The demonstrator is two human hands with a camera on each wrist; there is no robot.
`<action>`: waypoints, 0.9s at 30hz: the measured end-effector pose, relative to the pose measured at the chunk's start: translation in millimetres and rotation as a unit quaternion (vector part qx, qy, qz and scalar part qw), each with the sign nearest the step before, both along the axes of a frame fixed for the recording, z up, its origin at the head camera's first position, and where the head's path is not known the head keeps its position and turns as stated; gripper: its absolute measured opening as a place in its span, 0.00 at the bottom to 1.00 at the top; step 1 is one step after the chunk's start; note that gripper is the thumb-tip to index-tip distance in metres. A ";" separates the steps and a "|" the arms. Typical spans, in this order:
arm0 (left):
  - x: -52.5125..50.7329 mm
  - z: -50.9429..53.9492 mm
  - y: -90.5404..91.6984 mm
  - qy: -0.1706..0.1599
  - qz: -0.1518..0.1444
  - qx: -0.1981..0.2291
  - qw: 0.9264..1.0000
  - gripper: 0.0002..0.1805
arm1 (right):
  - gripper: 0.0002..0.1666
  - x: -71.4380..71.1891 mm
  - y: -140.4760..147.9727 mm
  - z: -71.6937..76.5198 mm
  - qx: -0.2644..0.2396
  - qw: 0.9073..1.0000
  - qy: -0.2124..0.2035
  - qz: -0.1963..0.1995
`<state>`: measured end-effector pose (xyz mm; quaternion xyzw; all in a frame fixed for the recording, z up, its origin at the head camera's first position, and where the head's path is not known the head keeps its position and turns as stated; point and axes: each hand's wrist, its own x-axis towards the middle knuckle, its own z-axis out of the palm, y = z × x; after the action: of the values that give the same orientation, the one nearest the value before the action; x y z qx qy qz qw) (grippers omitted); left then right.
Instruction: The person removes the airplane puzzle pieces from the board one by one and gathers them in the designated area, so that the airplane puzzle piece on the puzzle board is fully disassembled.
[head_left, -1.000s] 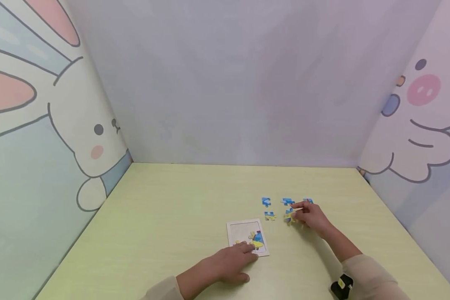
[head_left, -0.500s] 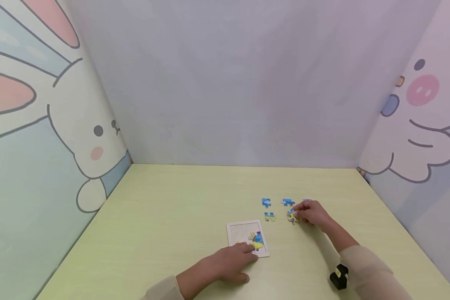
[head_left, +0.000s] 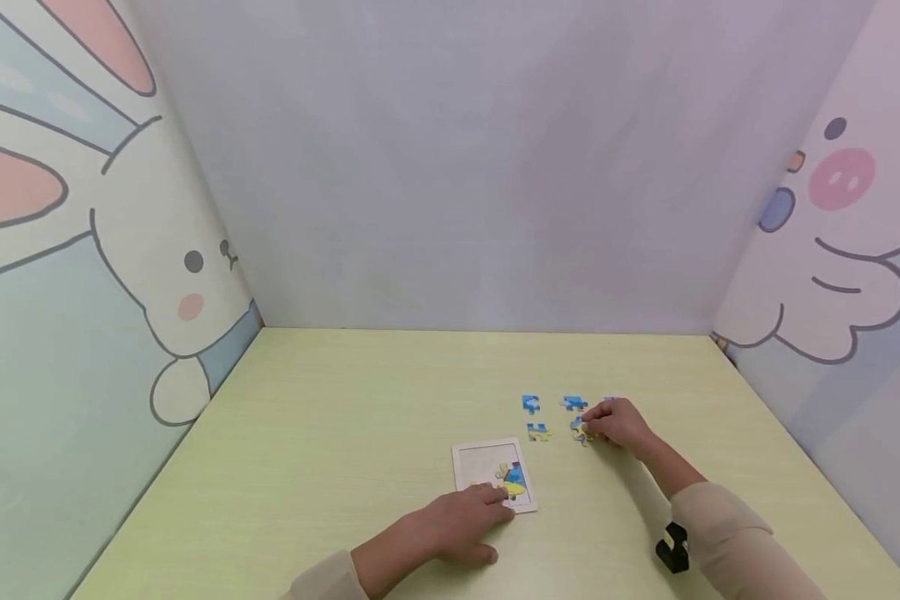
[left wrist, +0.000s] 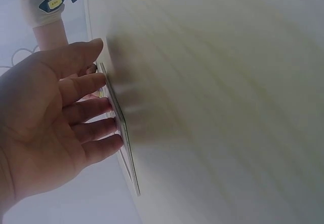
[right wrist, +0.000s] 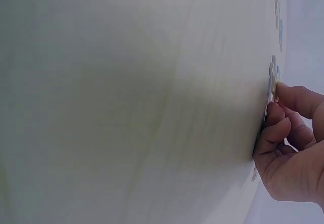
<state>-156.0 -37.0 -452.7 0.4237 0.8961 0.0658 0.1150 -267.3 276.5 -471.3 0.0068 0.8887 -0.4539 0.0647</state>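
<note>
A white-framed puzzle board [head_left: 487, 446], partly filled with blue and yellow pieces [head_left: 514, 479], lies on the table. My left hand [head_left: 465, 525] rests on its lower edge with fingers extended; the left wrist view shows the fingertips on the board's edge [left wrist: 132, 171]. Farther right, my right hand [head_left: 621, 425] pinches a blue-yellow piece [head_left: 579, 430] between thumb and fingers, low over the table. In the right wrist view the right hand [right wrist: 296, 148] has curled fingers at the piece [right wrist: 274, 82].
Loose pieces lie behind and left of my right hand: a blue one [head_left: 531, 404], another blue one [head_left: 573, 402], a yellow-blue one [head_left: 538, 432], and one partly hidden [head_left: 611, 399]. Cartoon-printed walls stand left and right, with a plain wall [head_left: 450, 167] behind.
The pinched piece has turned and shifted slightly, first right and then a little back left, with my right hand. My left hand stays on the board.
</note>
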 end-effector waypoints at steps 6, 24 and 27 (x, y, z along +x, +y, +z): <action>0.5 -2.2 1.0 -0.008 -0.002 0.001 1.000 0.27 | 0.07 1.3 1.9 -2.8 -0.008 1.000 0.004 0.000; 1.0 3.7 2.7 -0.002 -0.002 0.002 1.000 0.25 | 0.14 24.1 -2.1 7.9 -0.079 0.997 -0.001 0.017; 1.4 3.7 2.9 0.001 -0.002 0.004 1.000 0.25 | 0.15 28.0 -4.8 9.1 -0.090 0.996 0.005 0.025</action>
<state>-154.6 -34.0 -449.0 0.4257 0.8952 0.0690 0.1120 -239.3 271.6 -462.2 -0.0239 0.8446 -0.5301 0.0720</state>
